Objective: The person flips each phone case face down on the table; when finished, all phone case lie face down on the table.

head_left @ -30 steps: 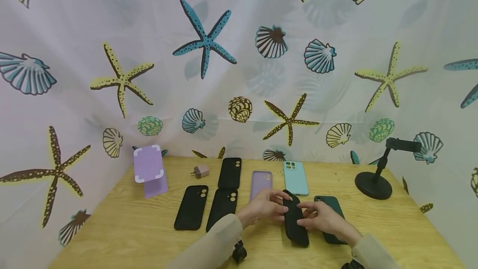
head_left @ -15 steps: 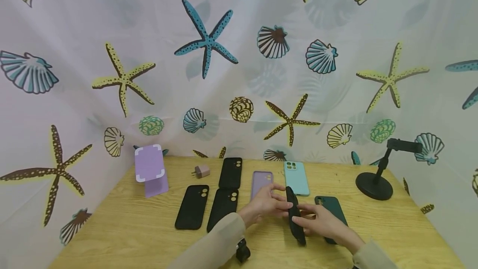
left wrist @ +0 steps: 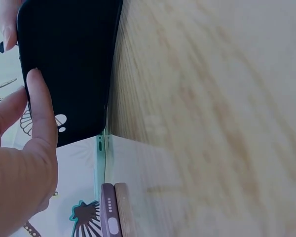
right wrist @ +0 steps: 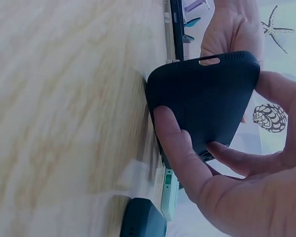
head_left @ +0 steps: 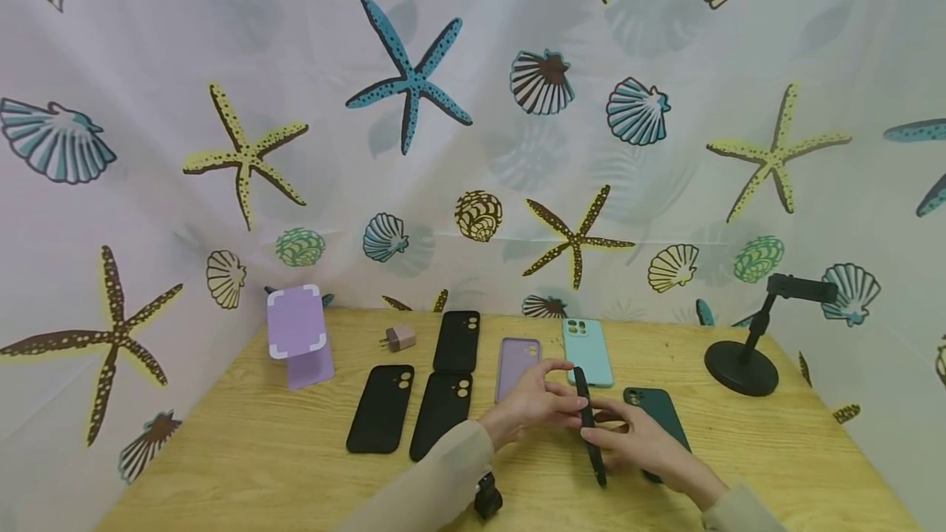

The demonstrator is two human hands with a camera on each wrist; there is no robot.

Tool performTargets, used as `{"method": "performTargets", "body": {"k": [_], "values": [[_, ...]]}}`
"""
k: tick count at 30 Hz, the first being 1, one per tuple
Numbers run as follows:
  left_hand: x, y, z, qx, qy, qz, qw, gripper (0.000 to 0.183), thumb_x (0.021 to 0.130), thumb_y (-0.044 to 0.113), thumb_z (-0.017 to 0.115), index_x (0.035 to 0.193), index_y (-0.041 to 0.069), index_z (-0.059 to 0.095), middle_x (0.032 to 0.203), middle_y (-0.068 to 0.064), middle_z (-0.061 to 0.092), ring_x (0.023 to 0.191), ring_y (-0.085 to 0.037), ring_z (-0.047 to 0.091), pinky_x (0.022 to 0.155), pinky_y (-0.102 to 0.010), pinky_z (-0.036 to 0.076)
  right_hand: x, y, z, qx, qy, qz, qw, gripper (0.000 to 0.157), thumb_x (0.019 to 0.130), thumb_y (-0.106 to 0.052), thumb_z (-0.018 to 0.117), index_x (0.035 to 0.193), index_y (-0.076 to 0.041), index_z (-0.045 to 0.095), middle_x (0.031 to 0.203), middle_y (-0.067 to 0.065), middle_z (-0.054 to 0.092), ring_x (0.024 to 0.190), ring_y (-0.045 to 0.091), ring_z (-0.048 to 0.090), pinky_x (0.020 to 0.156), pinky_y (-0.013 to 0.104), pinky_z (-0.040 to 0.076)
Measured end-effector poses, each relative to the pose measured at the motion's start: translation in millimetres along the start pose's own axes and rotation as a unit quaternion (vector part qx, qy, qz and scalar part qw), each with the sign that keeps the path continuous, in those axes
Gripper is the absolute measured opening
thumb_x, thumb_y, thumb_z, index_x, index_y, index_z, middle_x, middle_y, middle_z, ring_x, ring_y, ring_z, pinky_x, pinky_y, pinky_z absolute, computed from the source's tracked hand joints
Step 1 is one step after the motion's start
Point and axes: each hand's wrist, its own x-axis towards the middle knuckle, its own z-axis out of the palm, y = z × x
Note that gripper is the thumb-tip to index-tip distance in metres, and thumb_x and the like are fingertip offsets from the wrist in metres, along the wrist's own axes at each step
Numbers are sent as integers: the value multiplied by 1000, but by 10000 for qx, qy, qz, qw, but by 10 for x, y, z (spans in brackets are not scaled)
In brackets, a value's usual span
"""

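Observation:
A black phone case (head_left: 595,460) stands on its long edge, nearly upright, between my hands on the wooden table. My left hand (head_left: 538,401) pinches it near the far end, by the camera holes visible in the left wrist view. There, one finger lies over the case's dark face (left wrist: 69,54). My right hand (head_left: 645,437) holds the other side; in the right wrist view its thumb presses on the phone case (right wrist: 202,94), while other fingers reach its far edge. A dark green phone case (head_left: 660,409) lies just beyond my right hand.
Several black phone cases (head_left: 380,409) lie at left. Behind my hands are a purple case (head_left: 517,355) and a light blue one (head_left: 589,351). A pink charger plug (head_left: 401,338), purple stand (head_left: 297,323) and black stand (head_left: 741,368) sit further out. A patterned cloth hangs behind.
Both hands have turned the black phone case from a tilted lie, back showing, to standing on edge. It has shifted slightly right, the left hand moving with it.

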Motion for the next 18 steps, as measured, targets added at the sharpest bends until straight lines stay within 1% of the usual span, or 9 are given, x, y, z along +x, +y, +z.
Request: {"method": "performTargets", "body": {"k": [5, 10, 14, 18], "values": [[10, -8, 19, 23, -203, 36, 9998, 70, 90, 8, 71, 150, 10, 36, 105, -13, 70, 83, -23, 72, 79, -42, 59, -19, 15, -18, 324, 11, -92, 9994, 70, 95, -33, 65, 149, -1, 35, 144, 31, 40, 115, 32, 60, 77, 45, 59], [0, -13, 20, 50, -398, -23, 9992, 70, 92, 12, 69, 153, 12, 33, 110, -13, 69, 90, -26, 72, 80, -45, 59, -14, 37, -41, 489, -2, -195, 9986, 70, 96, -32, 64, 150, 1, 34, 146, 32, 38, 109, 27, 62, 75, 44, 59], [-11, -16, 27, 75, -498, -44, 9987, 72, 92, 12, 68, 154, 13, 31, 112, -13, 70, 94, -29, 72, 82, -46, 58, 1, 63, -66, 612, -41, -266, 9978, 68, 96, -28, 63, 150, 1, 33, 146, 33, 38, 112, 30, 62, 76, 45, 59], [-15, -33, 33, 106, -608, -36, 9981, 73, 91, 9, 69, 154, 14, 32, 111, -13, 71, 96, -30, 72, 84, -47, 57, 0, 86, -98, 692, -63, -343, 9970, 67, 97, -25, 61, 152, 0, 31, 144, 34, 40, 115, 35, 61, 76, 46, 59]]}}
